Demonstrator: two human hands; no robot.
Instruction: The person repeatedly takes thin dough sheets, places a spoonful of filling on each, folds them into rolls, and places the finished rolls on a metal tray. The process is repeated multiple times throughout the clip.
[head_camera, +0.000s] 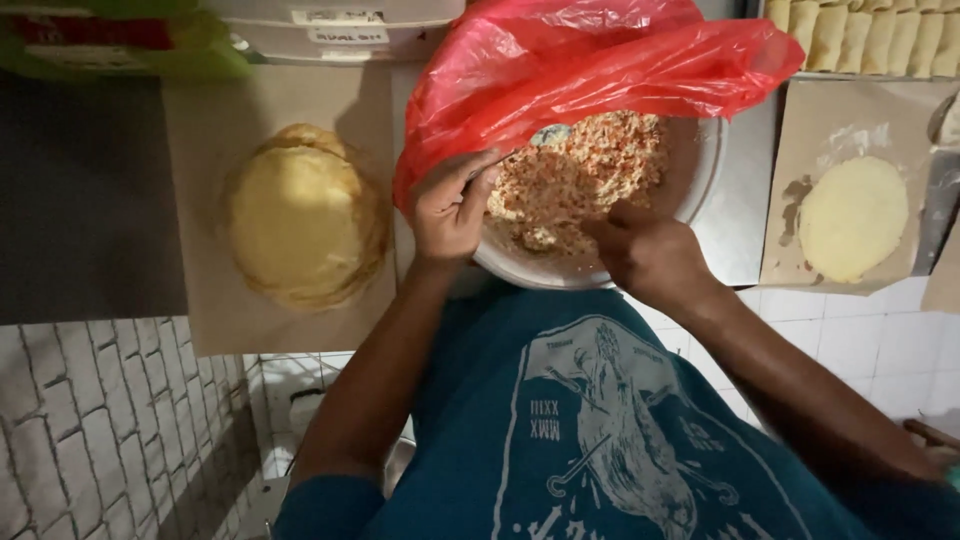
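While the head camera looks straight down, the counter (735, 215) takes up most of the view, steel under the middle and brown paper sheets to either side.

Largest items first. Left sheet: a stack of thin yellow wrappers (305, 215), edges roughly aligned. Centre: a wide bowl (700, 170) at the counter's near edge, holding a crumbly orange-white filling (585, 175). A red bag (590, 65) lies over the far rim and drapes down the bowl's left side. Right sheet: one wrapper (852, 218) laid flat, apart from the bowl, bare on top. Far right corner: a row of finished rolls (865, 35), side by side.

Left hand (452, 212): at the bowl's near-left rim, fingers curled and pressed together on the edge of the bag and rim; it appears to steady the bowl. Right hand (648, 250): down in the filling at the near-right side, fingers drawn together as if pinching up a portion; the tips are buried, so the amount taken cannot be seen.

Judgement on doing the scoop well: keep the bowl pinned, since it sits close to the edge; keep the bag clear of the filling; take a compact, moderate pinch so crumbs do not scatter on the way to the flat wrapper; draw from the near side where the filling is loosest.
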